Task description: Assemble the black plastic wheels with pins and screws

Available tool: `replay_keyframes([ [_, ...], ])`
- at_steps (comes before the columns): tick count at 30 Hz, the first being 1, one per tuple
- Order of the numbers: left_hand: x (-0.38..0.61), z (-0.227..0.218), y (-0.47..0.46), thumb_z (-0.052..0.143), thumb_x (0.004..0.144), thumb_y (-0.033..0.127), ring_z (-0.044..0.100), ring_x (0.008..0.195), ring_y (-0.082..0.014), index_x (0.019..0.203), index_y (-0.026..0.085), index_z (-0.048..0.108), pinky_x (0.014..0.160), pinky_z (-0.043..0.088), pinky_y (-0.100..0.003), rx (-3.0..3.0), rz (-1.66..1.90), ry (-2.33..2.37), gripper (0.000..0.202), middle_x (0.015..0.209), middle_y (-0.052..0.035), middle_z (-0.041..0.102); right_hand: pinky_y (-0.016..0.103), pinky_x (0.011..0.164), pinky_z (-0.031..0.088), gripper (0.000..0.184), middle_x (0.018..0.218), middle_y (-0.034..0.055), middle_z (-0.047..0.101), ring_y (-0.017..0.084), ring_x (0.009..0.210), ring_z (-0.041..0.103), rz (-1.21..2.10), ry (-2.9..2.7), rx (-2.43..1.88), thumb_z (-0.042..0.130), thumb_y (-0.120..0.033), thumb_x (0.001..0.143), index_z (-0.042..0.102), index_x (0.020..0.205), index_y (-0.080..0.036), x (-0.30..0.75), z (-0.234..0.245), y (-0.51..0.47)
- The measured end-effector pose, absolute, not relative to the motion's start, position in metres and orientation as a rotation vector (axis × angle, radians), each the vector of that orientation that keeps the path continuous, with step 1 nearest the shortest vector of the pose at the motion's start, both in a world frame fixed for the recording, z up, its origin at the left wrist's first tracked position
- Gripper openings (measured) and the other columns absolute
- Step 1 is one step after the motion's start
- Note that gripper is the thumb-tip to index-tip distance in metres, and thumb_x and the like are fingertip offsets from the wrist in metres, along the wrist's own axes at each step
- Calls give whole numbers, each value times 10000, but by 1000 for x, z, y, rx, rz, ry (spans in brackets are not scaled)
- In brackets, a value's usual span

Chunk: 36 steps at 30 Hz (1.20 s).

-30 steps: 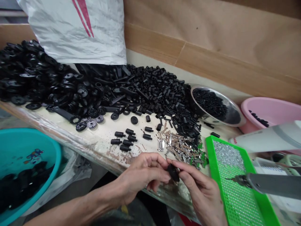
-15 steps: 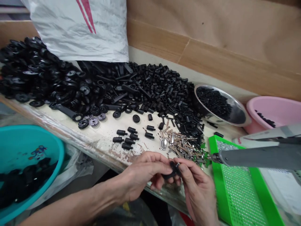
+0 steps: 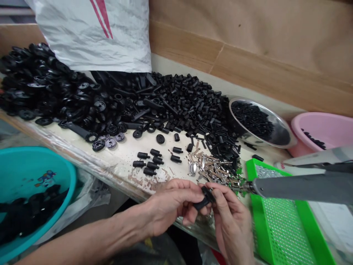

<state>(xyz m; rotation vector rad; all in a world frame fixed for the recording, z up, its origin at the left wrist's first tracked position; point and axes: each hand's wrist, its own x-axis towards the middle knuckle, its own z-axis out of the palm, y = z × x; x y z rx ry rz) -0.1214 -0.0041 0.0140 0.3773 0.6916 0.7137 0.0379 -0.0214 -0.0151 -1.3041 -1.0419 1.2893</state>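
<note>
At the table's front edge, my left hand [image 3: 173,202] is closed around a black plastic part [image 3: 203,201] with a rounded body and a disc-like end. My right hand [image 3: 233,217] pinches the disc end between thumb and fingers. A small shiny bit shows by the right fingertips, too small to name. Just beyond the hands lies a heap of small metal clips [image 3: 212,167]. Several black cylinders with thin pegs [image 3: 150,165] lie on the table to the left of the clips. Fingers hide part of the held piece.
Black discs [image 3: 41,84] and short tubes [image 3: 190,94] are heaped along the back. A steel bowl [image 3: 286,138] and pink basin [image 3: 325,119] stand right. A grey arm-like bar [image 3: 300,188] crosses over a green tray [image 3: 311,228]. A teal tub [image 3: 72,176] is at lower left.
The black plastic part has turned in my fingers, so its disc end now shows more. Both hands stay in nearly the same place.
</note>
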Motion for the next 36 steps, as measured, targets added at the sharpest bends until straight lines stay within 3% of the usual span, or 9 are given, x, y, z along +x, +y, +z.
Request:
replay_keyframes([
  [5,-127,10,-7,648,754,213,436,400,-28,864,105,668,380,261,-165,389,669,679,155,743,-49,652,201,630,495,144,1008,49,675,153,857,617,1222,-1111,-1299,655,-315,864,712,954,-218,41,-18,-20],
  [9,-130,9,-5,618,771,212,432,375,-26,852,113,673,359,264,-167,410,642,690,139,751,-39,645,198,549,467,132,925,21,648,108,680,564,1286,-1110,-1282,649,-301,868,705,966,-233,43,-19,-20],
  [16,-129,7,-4,580,734,203,459,372,-51,754,115,655,359,289,-181,393,642,672,118,685,-23,627,221,563,467,134,923,26,636,118,670,588,1337,-1106,-1222,607,-293,898,682,994,-237,39,-19,-23],
  [26,-126,21,0,651,678,226,483,430,-58,769,133,669,448,310,-190,485,644,868,131,659,-14,655,204,707,478,138,907,10,625,134,848,579,865,-1501,-1337,567,-259,921,695,973,-266,44,-12,-22],
  [32,-126,12,-1,645,688,217,476,434,-61,805,131,677,456,304,-193,396,636,757,149,658,-24,657,179,554,512,249,1033,6,579,69,618,614,1183,-1635,-1135,562,-279,926,662,1144,-345,62,-3,-11],
  [36,-129,9,1,696,701,242,500,471,-64,848,129,685,497,343,-193,423,619,718,185,688,-32,673,173,555,520,236,1014,2,545,64,619,612,1318,-1540,-1107,623,-244,891,671,1104,-333,68,-2,-11],
])
